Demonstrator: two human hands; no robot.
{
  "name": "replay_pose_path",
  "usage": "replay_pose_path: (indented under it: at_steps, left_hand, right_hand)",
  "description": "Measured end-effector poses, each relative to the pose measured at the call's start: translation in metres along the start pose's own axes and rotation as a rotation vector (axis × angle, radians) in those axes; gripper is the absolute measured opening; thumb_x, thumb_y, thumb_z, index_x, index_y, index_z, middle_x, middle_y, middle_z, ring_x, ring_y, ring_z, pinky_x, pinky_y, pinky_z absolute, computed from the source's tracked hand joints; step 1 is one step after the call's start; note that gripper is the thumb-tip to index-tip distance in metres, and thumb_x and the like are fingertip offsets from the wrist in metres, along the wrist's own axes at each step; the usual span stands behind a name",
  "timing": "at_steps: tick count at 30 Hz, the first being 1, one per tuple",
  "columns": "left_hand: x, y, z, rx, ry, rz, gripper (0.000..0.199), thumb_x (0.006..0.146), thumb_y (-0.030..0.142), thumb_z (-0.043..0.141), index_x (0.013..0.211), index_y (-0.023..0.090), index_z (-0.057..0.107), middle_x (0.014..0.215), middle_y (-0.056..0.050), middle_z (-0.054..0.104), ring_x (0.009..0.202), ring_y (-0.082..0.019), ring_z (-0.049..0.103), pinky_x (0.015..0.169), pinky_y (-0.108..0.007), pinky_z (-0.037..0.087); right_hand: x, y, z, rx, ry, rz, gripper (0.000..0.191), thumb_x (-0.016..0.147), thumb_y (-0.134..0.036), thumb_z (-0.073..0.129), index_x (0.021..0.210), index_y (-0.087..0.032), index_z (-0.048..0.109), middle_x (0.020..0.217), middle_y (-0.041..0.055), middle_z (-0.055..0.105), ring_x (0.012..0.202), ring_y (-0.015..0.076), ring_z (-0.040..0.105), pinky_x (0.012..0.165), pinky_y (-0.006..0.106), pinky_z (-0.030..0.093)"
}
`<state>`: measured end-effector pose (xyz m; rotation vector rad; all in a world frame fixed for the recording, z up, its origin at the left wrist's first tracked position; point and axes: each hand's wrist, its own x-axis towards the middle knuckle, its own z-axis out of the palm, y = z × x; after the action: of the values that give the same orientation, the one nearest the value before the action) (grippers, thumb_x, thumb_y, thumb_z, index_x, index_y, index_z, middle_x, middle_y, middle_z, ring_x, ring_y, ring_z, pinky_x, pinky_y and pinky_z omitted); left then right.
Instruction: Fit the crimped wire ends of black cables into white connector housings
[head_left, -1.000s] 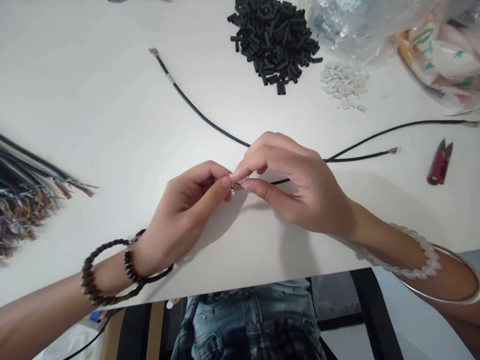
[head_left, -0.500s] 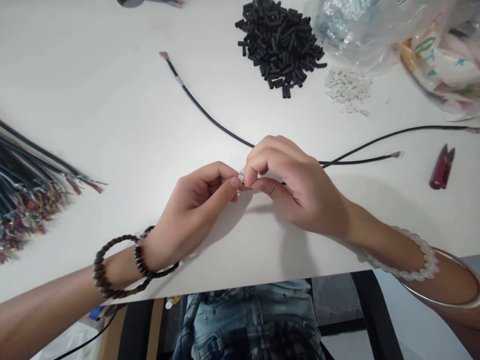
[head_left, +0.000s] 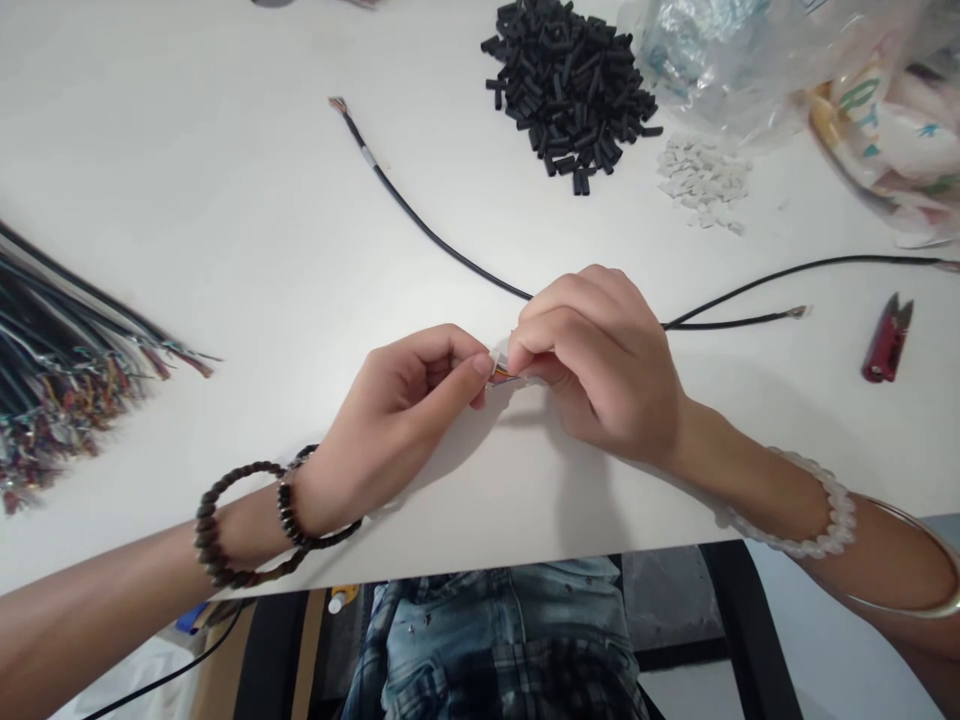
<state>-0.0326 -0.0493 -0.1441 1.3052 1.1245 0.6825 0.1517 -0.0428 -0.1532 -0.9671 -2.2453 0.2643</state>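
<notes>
My left hand [head_left: 397, 425] and my right hand [head_left: 600, 365] meet over the white table [head_left: 247, 240], fingertips almost touching. Between them are thin coloured wire ends [head_left: 504, 376] with a small pale piece [head_left: 499, 352] beside them, too small to identify. My right fingers pinch the end of a black multi-core cable [head_left: 442, 235], which runs from under that hand toward the upper left. My left thumb and fingers close on the wire ends. A second black cable length [head_left: 739, 322] leaves my right hand toward the right, ending in bare wires.
A heap of black sleeves [head_left: 570, 95] and a pile of small white pieces [head_left: 701, 180] lie at the far side, beside a plastic bag [head_left: 750, 60]. Red-handled thread snips [head_left: 886, 340] lie at right; a bundle of stripped cables [head_left: 67, 375] lies at left. Below the table edge is my lap.
The table contents have shifted slightly right in view. Both hands have moved further right, carrying the wire ends, and my right hand has curled more closely over them.
</notes>
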Motion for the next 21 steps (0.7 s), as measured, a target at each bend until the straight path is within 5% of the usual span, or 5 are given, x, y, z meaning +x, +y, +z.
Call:
replay_pose_path:
  at_steps: [21]
  left_hand:
    - [-0.0002, -0.0002, -0.0011, -0.028, -0.023, -0.008, 0.023, 0.090, 0.026, 0.057, 0.068, 0.019, 0.060, 0.053, 0.003, 0.043, 0.049, -0.010, 0.032, 0.043, -0.026, 0.022]
  right_hand:
    - [-0.0013, 0.0014, 0.0072, -0.251, 0.131, -0.122, 0.020, 0.094, -0.007, 0.044, 0.081, -0.023, 0.046, 0.077, -0.0014, 0.063, 0.064, 0.0165, 0.049, 0.065, 0.034, 0.031]
